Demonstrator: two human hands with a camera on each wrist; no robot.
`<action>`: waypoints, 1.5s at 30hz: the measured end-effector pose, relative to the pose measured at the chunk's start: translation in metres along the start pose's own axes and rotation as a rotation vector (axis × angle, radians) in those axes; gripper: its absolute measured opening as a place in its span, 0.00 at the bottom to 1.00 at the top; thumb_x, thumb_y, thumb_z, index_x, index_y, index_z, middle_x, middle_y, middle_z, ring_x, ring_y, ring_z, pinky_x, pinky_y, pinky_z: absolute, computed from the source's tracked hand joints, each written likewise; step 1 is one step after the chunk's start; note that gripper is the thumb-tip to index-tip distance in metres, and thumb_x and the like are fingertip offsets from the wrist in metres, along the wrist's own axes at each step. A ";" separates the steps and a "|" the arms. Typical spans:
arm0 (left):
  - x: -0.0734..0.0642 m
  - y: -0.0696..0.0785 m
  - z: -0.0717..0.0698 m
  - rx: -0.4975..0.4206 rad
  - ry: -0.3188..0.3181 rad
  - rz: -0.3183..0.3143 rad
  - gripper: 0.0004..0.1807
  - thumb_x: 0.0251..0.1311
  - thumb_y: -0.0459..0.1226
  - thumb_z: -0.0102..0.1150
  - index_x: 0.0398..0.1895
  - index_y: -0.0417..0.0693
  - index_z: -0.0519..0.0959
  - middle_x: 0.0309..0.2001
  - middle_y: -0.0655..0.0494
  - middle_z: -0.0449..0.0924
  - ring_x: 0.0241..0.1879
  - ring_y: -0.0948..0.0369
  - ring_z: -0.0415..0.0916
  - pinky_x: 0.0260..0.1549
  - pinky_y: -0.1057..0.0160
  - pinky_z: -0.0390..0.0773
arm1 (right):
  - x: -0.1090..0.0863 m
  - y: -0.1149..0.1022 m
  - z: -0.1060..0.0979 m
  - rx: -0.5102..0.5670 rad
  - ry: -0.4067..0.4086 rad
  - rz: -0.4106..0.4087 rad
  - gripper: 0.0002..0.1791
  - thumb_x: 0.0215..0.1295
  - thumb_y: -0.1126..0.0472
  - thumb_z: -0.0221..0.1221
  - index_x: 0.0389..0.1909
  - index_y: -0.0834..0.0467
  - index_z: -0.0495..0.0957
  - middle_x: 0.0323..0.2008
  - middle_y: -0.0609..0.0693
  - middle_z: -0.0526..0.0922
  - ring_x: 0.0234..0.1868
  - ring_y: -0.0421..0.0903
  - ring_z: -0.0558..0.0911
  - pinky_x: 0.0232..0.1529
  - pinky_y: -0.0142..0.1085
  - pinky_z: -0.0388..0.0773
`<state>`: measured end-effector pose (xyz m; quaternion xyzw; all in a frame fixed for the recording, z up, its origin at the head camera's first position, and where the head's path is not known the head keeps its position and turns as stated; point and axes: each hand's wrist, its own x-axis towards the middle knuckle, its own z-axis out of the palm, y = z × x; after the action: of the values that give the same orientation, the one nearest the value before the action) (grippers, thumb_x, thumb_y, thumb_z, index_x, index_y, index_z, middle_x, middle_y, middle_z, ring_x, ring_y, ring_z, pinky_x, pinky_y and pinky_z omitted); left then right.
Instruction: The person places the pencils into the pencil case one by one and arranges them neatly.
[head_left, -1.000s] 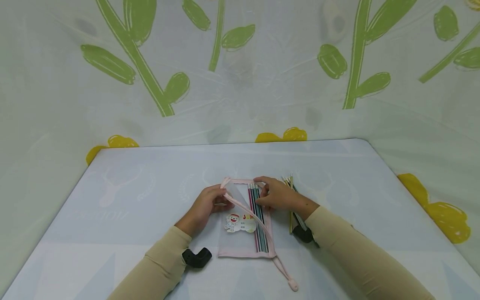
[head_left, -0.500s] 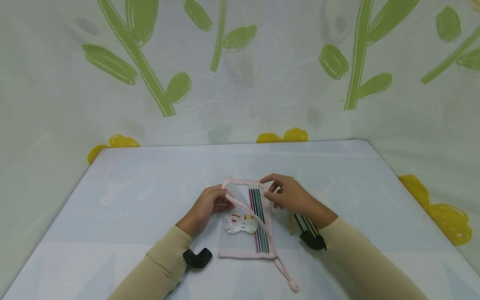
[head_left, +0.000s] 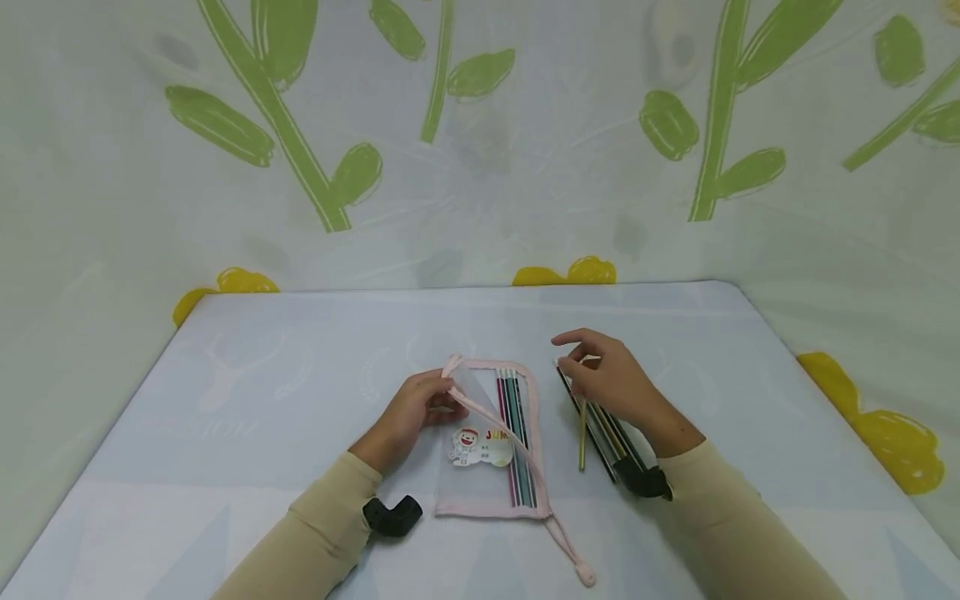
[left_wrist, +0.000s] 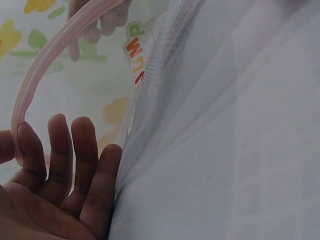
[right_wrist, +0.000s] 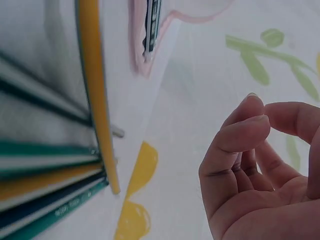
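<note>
A clear mesh zip pouch with pink edging point(head_left: 465, 492) lies on the table, several pencils point(head_left: 521, 442) side by side within it and a cartoon label point(head_left: 480, 447) on its front. At its upper left corner my left hand point(head_left: 408, 414) pinches the lifted pink zip edge between thumb and index finger, the other fingers spread behind the mesh point(left_wrist: 65, 175). To the right of the pouch, my right hand point(head_left: 615, 379) hovers over several loose pencils point(head_left: 600, 429). Its fingers are loosely bent, and nothing shows between them in the right wrist view.
A pink zip pull strap point(head_left: 573, 554) trails from the pouch's lower right corner. One yellow pencil point(head_left: 582, 437) lies apart from the dark ones. Black wrist cameras point(head_left: 393, 516) sit on both sleeves. A patterned curtain point(head_left: 525, 183) hangs behind the pale table point(head_left: 300, 333).
My right hand has moved right, from over the pencils in the pouch to above the loose pencils. The left hand keeps its pinch on the pouch edge.
</note>
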<state>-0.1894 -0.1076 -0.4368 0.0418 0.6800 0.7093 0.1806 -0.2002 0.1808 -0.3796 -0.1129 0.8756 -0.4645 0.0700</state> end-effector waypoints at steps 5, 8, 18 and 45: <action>0.000 0.000 0.000 -0.026 -0.002 0.012 0.14 0.72 0.36 0.40 0.33 0.45 0.76 0.30 0.59 0.80 0.37 0.62 0.82 0.50 0.55 0.84 | 0.000 0.007 -0.007 -0.007 0.025 -0.013 0.19 0.72 0.60 0.57 0.62 0.57 0.74 0.39 0.63 0.79 0.28 0.58 0.81 0.28 0.38 0.81; -0.001 0.001 0.000 -0.022 -0.003 0.003 0.13 0.72 0.36 0.40 0.33 0.46 0.76 0.30 0.60 0.80 0.36 0.62 0.82 0.49 0.57 0.84 | 0.001 0.010 -0.011 -0.022 0.038 -0.018 0.19 0.72 0.60 0.57 0.62 0.57 0.74 0.39 0.63 0.79 0.28 0.58 0.81 0.27 0.37 0.80; -0.001 0.001 0.000 0.006 -0.004 -0.005 0.15 0.73 0.37 0.38 0.41 0.39 0.77 0.34 0.59 0.81 0.38 0.62 0.82 0.50 0.57 0.83 | 0.004 0.022 -0.018 -0.078 0.042 0.009 0.21 0.71 0.62 0.57 0.63 0.62 0.72 0.39 0.61 0.79 0.27 0.54 0.80 0.25 0.34 0.78; 0.002 0.000 -0.001 -0.026 0.001 -0.008 0.12 0.72 0.37 0.41 0.34 0.45 0.75 0.30 0.60 0.81 0.36 0.63 0.82 0.49 0.58 0.84 | 0.011 0.044 -0.023 -0.221 -0.101 0.115 0.27 0.68 0.62 0.61 0.66 0.58 0.69 0.42 0.58 0.79 0.30 0.46 0.77 0.30 0.36 0.76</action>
<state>-0.1920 -0.1076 -0.4370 0.0365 0.6711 0.7173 0.1836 -0.2224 0.2200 -0.4029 -0.0928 0.9217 -0.3543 0.1277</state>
